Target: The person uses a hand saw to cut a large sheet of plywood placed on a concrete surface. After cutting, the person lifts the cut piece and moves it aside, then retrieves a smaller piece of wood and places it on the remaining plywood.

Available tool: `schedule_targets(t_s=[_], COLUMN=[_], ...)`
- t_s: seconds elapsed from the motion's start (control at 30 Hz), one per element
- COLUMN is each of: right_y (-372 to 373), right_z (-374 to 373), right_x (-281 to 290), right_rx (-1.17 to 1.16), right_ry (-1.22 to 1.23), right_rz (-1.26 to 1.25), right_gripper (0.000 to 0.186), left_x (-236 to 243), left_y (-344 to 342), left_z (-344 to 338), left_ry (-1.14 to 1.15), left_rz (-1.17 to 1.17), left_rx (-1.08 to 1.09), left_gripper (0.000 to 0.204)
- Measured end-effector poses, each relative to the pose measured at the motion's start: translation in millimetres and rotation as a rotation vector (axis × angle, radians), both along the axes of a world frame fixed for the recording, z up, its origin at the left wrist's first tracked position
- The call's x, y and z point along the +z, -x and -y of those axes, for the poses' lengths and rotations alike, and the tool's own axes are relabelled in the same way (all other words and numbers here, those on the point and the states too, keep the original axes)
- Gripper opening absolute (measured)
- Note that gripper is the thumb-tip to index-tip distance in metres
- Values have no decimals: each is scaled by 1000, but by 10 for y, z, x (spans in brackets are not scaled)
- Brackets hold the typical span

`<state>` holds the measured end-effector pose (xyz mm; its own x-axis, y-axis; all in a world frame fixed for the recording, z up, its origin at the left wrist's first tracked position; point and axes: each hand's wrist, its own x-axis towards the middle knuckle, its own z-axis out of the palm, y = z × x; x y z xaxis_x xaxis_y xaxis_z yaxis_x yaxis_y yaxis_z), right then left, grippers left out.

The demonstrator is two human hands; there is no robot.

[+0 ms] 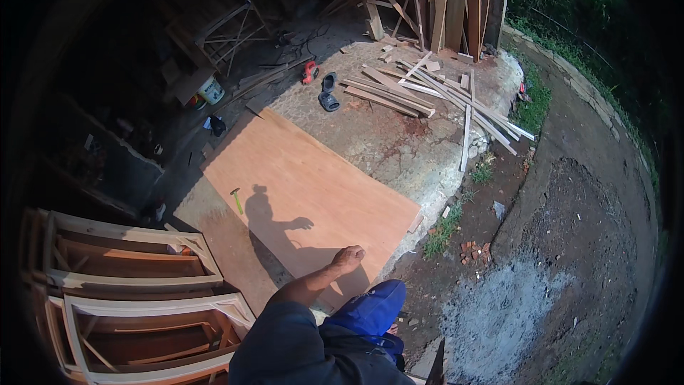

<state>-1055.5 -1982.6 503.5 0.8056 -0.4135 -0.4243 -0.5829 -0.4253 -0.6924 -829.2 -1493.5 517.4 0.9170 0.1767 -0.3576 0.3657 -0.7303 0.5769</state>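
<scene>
Reddish plywood fills the middle of my feed from the head camera: one plywood sheet (320,189) lying flat on the concrete floor (399,142), mostly in sunlight. I judge that it lies there because the floor supports something that broad along its whole length. The left hand (348,259) is over the sheet's near end, its fingers seemingly curled in; from up here I can't tell whether it touches the wood or pinches anything small. The right hand is out of my view, so I can't tell its state.

The blue trouser leg (370,306) is bent at the sheet's near end, a low posture that, I think, brings the hand down to the work. A hammer (239,204) with a yellow-green handle lies by the sheet's left edge, probably parked there to be handy without getting in the way.

To my left, wooden frames (142,306) stand close together, which likely saves room. Beyond the far side, loose strips (390,98) are heaped across one another, more dropped than sorted, I'd guess. Tall boards (456,7) stand upright at the back, presumably to spare floor space. Black sandals (328,102) and a red tool (310,72) sit past the sheet.
</scene>
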Motion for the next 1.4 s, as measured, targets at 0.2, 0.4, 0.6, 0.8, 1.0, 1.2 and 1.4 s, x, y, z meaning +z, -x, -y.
schedule_targets(t_s=[0.2,0.4,0.6,0.8,1.0,1.2,1.4], right_y=[-1551,-3655,-5672,-7750,-9299,-10508,-11234], right_z=[333,409,199,-1062,-1850,-2728,-4114], right_x=[95,205,375,906,470,480,998], right_rx=[129,323,634,111,675,1105,1895], right_ry=[20,129,512,-800,-552,-787,144], right_rz=[64,279,891,36,-116,-192,63], right_gripper=[56,55,53,42,30,34,31], left_x=[-704,-1439,-451,-489,-686,-190,640], left_y=[1122,1227,-1089,-1903,-1998,-2404,-3479], left_z=[-527,-64,253,-23,-89,-29,-118], left_ry=[-119,-86,445,385,-23,377,721], left_rz=[-470,-613,-102,-99,-299,187,-136], left_rx=[229,256,590,808,394,1043,1748], left_gripper=[42,24,37,44,25,25,33])
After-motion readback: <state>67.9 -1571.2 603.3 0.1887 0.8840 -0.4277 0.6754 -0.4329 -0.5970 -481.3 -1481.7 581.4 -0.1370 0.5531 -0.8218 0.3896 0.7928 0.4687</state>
